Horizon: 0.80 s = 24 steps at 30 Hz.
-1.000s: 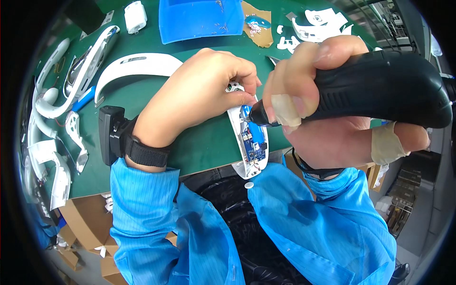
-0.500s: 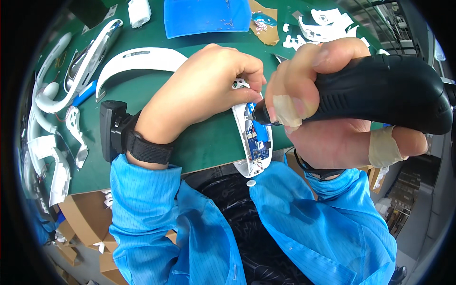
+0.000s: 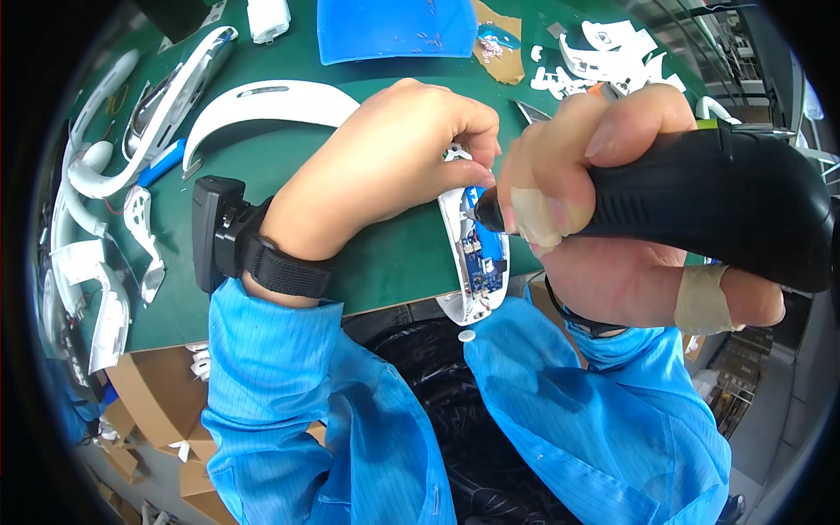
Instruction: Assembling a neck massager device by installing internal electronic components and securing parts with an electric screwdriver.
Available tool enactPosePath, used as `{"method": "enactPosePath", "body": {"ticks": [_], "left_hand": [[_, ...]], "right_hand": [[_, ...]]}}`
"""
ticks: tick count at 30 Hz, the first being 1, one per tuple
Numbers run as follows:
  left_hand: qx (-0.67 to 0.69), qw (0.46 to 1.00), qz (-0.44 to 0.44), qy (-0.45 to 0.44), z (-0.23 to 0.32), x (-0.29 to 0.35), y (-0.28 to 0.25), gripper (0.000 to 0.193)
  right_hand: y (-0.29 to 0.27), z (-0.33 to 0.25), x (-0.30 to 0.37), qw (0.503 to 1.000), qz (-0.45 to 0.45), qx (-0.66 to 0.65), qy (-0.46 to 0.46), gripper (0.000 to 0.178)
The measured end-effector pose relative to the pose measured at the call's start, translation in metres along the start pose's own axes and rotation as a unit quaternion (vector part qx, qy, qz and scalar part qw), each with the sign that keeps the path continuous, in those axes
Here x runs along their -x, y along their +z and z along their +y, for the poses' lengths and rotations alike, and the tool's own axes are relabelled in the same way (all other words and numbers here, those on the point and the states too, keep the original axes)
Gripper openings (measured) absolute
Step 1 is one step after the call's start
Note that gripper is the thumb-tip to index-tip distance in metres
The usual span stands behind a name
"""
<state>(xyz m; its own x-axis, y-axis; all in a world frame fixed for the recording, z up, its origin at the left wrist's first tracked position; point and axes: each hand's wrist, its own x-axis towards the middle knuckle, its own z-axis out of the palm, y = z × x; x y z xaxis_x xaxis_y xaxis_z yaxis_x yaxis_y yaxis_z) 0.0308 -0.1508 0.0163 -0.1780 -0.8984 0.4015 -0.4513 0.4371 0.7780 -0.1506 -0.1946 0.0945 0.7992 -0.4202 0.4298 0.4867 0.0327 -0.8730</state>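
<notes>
A black power screwdriver (image 3: 700, 197) lies in my right hand (image 3: 604, 175), whose fingers are wrapped round it. Two of those fingers carry beige tape. The tool's nose points left and down, over a white plastic housing (image 3: 451, 232). Inside the housing are a blue circuit board (image 3: 483, 274), a blue battery-like block (image 3: 490, 243) and thin wires. My left hand (image 3: 429, 136) pinches the far end of the housing, its fingertips partly hidden behind the hand. The near end of the housing reaches the table's front edge. The screwdriver's tip is too dark to make out clearly.
A blue tray (image 3: 398, 39) with small screws stands at the back, beside brown card (image 3: 500, 52) with tiny parts. White plastic pieces (image 3: 604, 57) lie at the back right. A curved white shell (image 3: 271, 101) and several housings (image 3: 140, 157) cover the left. Cardboard boxes (image 3: 153, 398) are below the table.
The back end of the screwdriver has dipped lower, and its tip stays over the housing. The whole view has shifted slightly; my left hand keeps its pinch.
</notes>
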Motion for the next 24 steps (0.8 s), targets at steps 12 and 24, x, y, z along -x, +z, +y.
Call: {"method": "enactPosePath", "body": {"ticks": [12, 24], "left_hand": [[0.080, 0.995, -0.001, -0.067, 0.008, 0.000, -0.008, 0.014], [0.135, 0.989, -0.048, -0.044, 0.012, -0.002, -0.018, 0.008]], "right_hand": [[0.001, 0.005, -0.004, 1.000, 0.005, -0.004, -0.030, 0.108], [-0.034, -0.035, -0.005, 0.997, -0.056, 0.008, -0.053, 0.104]]}}
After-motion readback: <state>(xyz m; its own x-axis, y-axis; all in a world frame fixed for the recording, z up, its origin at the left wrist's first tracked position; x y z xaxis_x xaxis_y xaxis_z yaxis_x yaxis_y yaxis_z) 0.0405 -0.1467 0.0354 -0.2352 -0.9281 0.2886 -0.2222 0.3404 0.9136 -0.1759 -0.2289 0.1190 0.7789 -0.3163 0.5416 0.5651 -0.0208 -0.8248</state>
